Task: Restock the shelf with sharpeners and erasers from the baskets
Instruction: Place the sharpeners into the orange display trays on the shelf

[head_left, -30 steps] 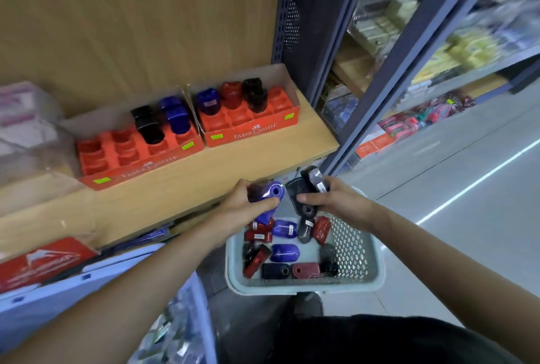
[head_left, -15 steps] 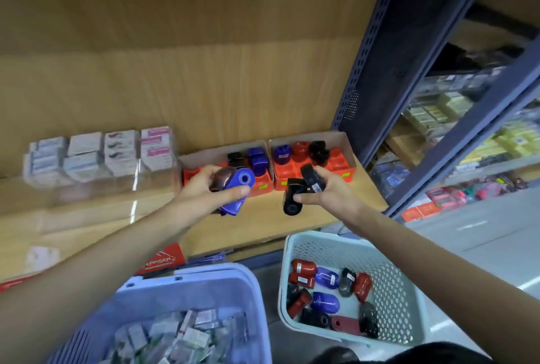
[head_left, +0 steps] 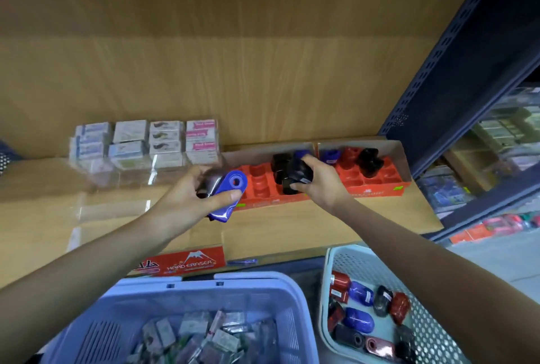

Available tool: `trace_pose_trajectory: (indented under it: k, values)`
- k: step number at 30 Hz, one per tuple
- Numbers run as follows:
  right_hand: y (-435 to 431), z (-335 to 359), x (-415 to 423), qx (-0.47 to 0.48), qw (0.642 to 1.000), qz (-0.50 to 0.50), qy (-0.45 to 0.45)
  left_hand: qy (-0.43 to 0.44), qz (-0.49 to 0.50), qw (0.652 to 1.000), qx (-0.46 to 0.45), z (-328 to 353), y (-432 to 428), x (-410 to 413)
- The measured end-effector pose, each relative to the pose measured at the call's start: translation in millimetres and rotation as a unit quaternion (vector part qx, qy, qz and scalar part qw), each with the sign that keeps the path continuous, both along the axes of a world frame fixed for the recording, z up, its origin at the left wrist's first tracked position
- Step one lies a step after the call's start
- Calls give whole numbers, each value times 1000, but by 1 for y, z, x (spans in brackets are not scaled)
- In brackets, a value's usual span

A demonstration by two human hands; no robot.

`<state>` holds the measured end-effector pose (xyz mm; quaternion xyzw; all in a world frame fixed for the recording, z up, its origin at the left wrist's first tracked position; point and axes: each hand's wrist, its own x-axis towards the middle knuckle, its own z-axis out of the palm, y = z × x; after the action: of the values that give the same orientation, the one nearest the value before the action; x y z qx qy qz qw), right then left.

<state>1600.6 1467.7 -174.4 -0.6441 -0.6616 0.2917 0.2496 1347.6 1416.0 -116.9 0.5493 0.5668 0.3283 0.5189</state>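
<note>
Our left hand (head_left: 190,197) grips a blue sharpener (head_left: 229,194) and a dark sharpener (head_left: 209,184) above the wooden shelf (head_left: 321,226). Our right hand (head_left: 320,185) holds black sharpeners (head_left: 298,173) over the left red tray (head_left: 258,186), which stands at the back edge of the shelf.

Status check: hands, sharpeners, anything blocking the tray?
Left hand grips blue sharpener. Right hand grips black sharpeners over tray. Empty slots unblocked.

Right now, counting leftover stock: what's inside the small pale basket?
Loose red, blue and black sharpeners lie in the pale basket; the right arm covers its far right corner.
</note>
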Motion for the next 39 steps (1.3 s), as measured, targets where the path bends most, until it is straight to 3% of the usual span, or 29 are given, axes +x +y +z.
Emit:
trace_pose_trajectory:
  k: [4,9,13,17,22,29,33,39]
  values:
    - [1,-8,-5,-3,1000,-7,20,4,4,1000,-9,-5,-5,-12]
    - [3,-18,-12,-4,997,13,-74,-2,7,1000,-10,3,-4,-14]
    - [1,-20,-17,3,996,0,-90,-27,15,1000,0,13,-5,-11]
    - [-3,-6,-14,0,999,-43,3,-34,16,999,-2,16,-6,-10]
    - [-6,13,-9,-72,962,-92,248,-39,22,999,-7,14,-8,-13]
    - [7,31,-22,-64,952,-99,282,-31,24,999,-11,9,-9,-15]
    - [23,22,-34,-54,965,-91,241,-22,36,999,-13,4,-4,-20]
    - [41,-3,-55,17,996,-59,66,-28,49,998,-5,1,9,-21]
